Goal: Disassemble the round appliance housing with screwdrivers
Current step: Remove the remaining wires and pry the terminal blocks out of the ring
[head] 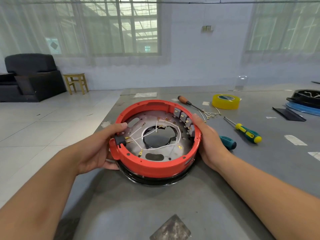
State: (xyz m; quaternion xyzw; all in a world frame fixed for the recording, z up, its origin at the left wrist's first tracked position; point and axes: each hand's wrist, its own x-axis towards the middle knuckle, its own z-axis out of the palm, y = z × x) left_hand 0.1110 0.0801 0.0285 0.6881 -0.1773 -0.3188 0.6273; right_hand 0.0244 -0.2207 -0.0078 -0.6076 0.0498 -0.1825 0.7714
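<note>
A big bright room with netted windows, a pale tiled floor, and a grey table (173, 196) up close.

Left hand (97, 146): thumb bent over the top edge of the round red housing (155, 165), other fingers curled under its side. Holding tight on the left of the ring, right by the little black plug part (120, 140).

Right hand (207, 141): fingers fairly straight, laid flat against the right outside of the ring, thumb tip up by the rim. Pressing more than gripping; fingertips hidden behind the ring.

Between both hands, the red housing, sitting on a black ring near the middle of the table, open side up. Inside: a silver plate with a round hole, thin white wires (155, 148) with small gold ends, and a row of grey switches (184, 118) along the far right wall.

Just past the right hand, a dark teal screwdriver handle (228, 142), partly hidden. Farther right, a green and yellow screwdriver (247, 133) lying flat. Behind it, a screwdriver with an orange handle (185, 100), some loose wires (209, 115), and a roll of yellow tape (226, 101). At the far right edge, a black and blue round thing (304, 101), cut off.

Far left on the floor, a black armchair (32, 77) and a small wooden stool (76, 83).
</note>
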